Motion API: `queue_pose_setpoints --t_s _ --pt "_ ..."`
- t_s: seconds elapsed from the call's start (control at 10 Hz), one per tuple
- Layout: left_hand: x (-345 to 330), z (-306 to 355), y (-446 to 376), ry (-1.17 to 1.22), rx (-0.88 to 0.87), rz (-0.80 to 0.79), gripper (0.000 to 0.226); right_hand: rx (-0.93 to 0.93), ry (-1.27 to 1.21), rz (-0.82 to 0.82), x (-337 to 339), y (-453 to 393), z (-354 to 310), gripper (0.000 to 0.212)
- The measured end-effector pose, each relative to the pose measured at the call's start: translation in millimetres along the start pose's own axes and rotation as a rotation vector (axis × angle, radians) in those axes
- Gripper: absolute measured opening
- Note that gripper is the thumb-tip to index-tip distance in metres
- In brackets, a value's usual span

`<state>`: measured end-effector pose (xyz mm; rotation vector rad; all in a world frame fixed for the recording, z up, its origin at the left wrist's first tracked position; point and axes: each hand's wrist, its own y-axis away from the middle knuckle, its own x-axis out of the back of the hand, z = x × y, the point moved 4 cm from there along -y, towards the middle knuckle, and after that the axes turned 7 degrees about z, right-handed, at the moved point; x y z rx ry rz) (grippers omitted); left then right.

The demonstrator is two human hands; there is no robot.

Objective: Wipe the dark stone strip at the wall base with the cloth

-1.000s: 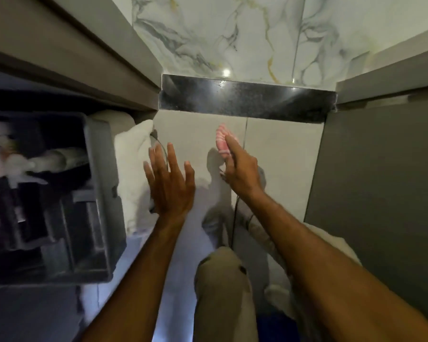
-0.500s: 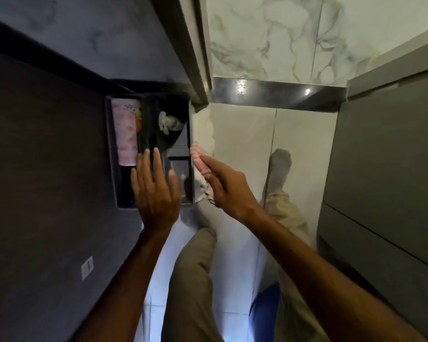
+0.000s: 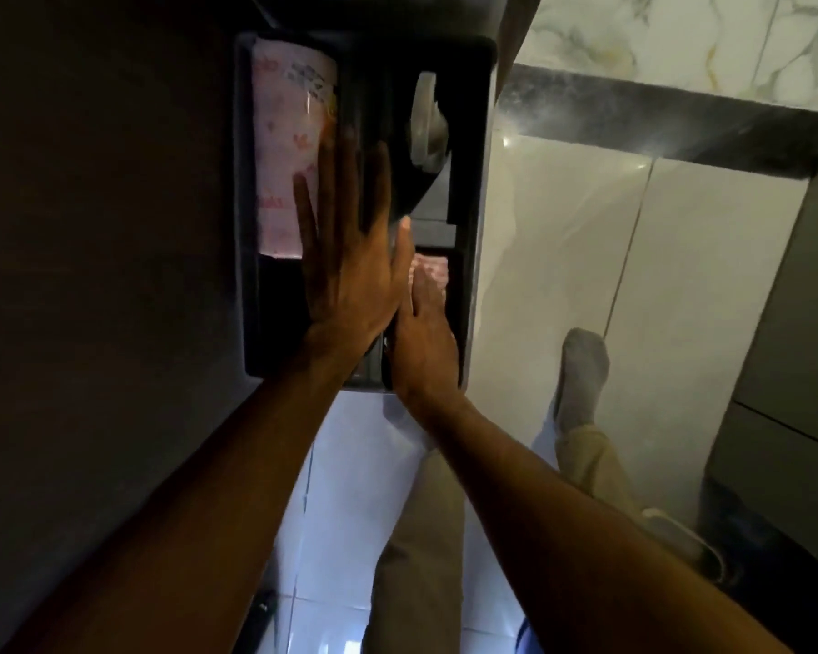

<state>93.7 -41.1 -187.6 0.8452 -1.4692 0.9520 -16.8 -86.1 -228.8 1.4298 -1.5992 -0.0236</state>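
Note:
The dark stone strip [image 3: 657,120] runs along the base of the marble wall [image 3: 681,35] at the upper right, well away from both hands. My right hand [image 3: 426,337] reaches into the near right compartment of a dark caddy [image 3: 246,228] and holds the pink cloth [image 3: 433,271], which pokes out past the fingertips. My left hand [image 3: 350,257] hovers flat over the caddy's middle, fingers spread, holding nothing.
The caddy also holds a pink patterned package [image 3: 284,158] and a white object [image 3: 426,120]. A dark panel [image 3: 91,276] fills the left. A grey cabinet [image 3: 799,323] stands on the right. My foot in a grey sock [image 3: 582,370] rests on the pale floor tiles.
The view has swung left, away from the stone strip, onto the caddy. My right hand has carried the cloth from near the strip into the caddy's compartment. My left hand moved over the caddy.

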Motion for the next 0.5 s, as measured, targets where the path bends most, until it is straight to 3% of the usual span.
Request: queue_pose_setpoints --t_s 0.1,0.2,0.3,0.4,0.5 --pt "-12.2 -0.9 -0.5 0.005 0.022 0.056 0.064 0.029 0.028 -0.044 -24.7 -9.5 15.8 0.069" --pt "-10.6 -2.0 -4.1 0.054 0.005 -0.049 0.071 0.097 0.260 -0.189 -21.8 -11.8 14.4 0.094" --pt "12.3 -3.4 -6.3 0.069 0.007 -0.209 0.076 0.138 0.207 -0.226 27.6 12.3 -15.1 0.088" --pt "105.1 -8.1 -15.2 -0.095 0.034 -0.123 0.070 0.227 0.046 -0.083 147.7 77.9 -59.0 0.048" --pt "240.4 -22.6 -51.1 0.109 0.100 0.001 0.069 0.493 -0.164 0.200 334.5 152.5 -134.9 0.026"
